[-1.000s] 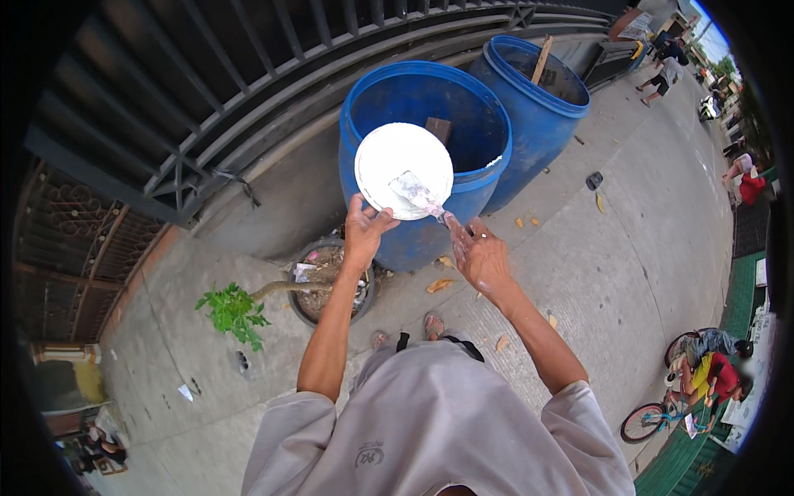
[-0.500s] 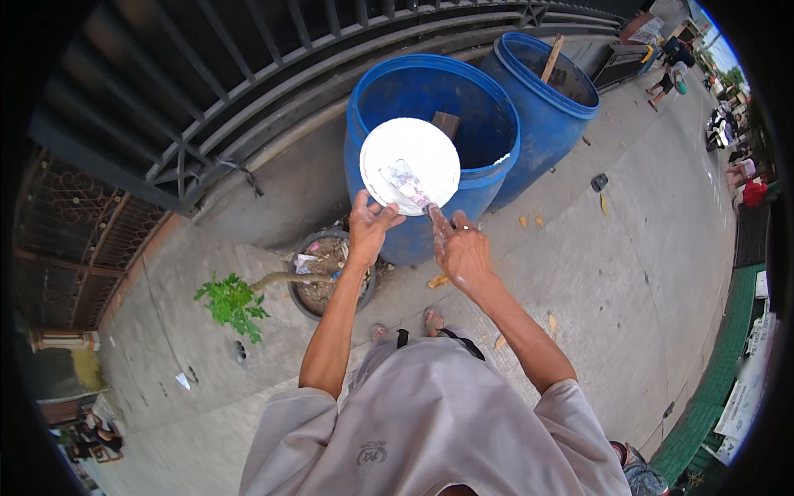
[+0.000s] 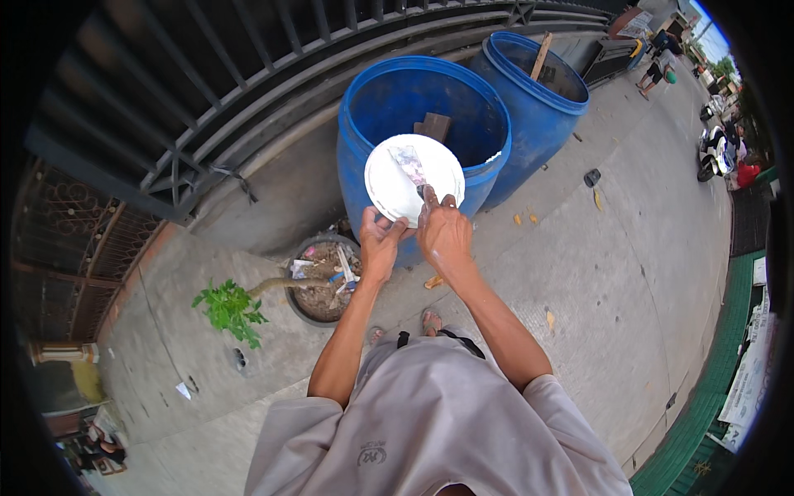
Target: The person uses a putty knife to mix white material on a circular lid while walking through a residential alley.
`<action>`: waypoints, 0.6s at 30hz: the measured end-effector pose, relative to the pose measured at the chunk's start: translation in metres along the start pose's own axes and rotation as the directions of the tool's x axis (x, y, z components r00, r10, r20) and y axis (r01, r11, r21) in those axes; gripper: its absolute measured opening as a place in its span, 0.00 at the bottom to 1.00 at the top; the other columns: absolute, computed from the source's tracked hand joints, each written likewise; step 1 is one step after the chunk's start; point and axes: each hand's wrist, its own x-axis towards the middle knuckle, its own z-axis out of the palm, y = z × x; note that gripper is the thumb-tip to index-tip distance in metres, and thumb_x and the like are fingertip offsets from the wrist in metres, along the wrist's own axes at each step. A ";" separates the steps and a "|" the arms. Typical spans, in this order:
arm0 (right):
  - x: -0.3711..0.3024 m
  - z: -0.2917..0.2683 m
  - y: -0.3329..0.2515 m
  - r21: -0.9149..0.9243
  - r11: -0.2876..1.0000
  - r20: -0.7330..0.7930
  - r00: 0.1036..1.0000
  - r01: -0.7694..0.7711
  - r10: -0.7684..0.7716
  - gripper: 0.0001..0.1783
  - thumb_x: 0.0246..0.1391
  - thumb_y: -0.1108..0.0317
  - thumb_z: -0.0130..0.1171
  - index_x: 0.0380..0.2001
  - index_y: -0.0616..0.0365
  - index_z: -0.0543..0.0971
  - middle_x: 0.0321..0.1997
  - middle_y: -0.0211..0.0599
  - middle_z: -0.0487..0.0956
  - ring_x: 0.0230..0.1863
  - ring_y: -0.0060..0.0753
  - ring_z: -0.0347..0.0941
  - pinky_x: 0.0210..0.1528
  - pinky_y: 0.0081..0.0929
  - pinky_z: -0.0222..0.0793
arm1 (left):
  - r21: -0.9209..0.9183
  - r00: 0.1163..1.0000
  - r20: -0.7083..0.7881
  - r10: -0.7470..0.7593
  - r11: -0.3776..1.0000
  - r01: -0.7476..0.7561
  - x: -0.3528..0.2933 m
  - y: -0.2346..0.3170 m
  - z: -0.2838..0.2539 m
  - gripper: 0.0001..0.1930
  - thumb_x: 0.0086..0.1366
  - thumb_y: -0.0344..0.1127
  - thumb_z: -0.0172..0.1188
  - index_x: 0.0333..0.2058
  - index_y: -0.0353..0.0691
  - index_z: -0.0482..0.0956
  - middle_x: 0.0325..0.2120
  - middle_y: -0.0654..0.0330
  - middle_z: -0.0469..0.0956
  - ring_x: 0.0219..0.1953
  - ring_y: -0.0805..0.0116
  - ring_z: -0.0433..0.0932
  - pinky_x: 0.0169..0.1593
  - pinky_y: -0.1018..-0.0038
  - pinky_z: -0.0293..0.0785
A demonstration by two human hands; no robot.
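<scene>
My left hand (image 3: 383, 246) grips the near left edge of a round white lid (image 3: 441, 164), fingers hidden under it. White paste seems to coat its face, though white on white makes its extent hard to read. My right hand (image 3: 446, 238) is closed round the handle of a putty knife (image 3: 409, 165), whose smeared blade lies over the lid and points away from me. Whitish smears mark my right fingers. Both hands are in front of an open blue drum (image 3: 357, 157), and the lid overlaps its near side.
Pieces of wood (image 3: 433, 126) show in the drum. A second blue drum (image 3: 529, 112) holding a stick stands behind, right. Near left are a potted plant (image 3: 230, 310) and its black pot (image 3: 298, 310). A dark metal gate (image 3: 186, 107) runs behind. Farther right are a person (image 3: 656, 74) and motorbikes (image 3: 715, 153).
The lid has come down a little, nearer me. My right hand has moved left and inward across the lid, and the knife blade now sits higher on its face.
</scene>
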 end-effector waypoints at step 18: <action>-0.028 -0.004 0.036 -0.078 0.996 0.018 0.999 -0.037 0.039 0.25 0.50 0.69 0.52 0.53 0.58 0.69 0.34 0.57 0.74 0.30 0.55 0.75 0.32 0.44 0.72 | 0.038 0.995 -0.091 0.035 0.999 -0.032 -0.007 -0.011 0.000 0.15 0.61 0.21 0.51 0.43 0.32 0.55 0.40 0.48 0.70 0.39 0.65 0.74 0.41 0.70 0.79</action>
